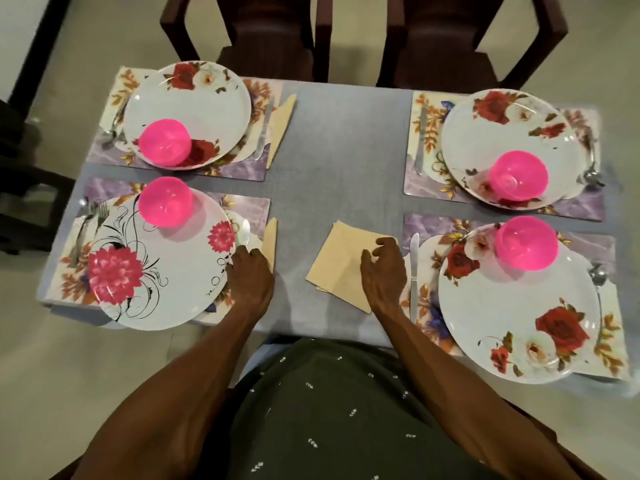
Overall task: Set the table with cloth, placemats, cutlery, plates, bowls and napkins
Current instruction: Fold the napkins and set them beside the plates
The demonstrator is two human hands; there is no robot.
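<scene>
One knife (244,233) lies half hidden under the left hand (250,276) (grip unclear).

Cloth (346,140): covers the table.
Placemats: four, two on the left, two on the right.
Plates: one on each placemat, a bowl on each.
Flat napkin (343,261): near centre, under the right hand (382,271).
Folded napkins: beside both left placemats.
</scene>
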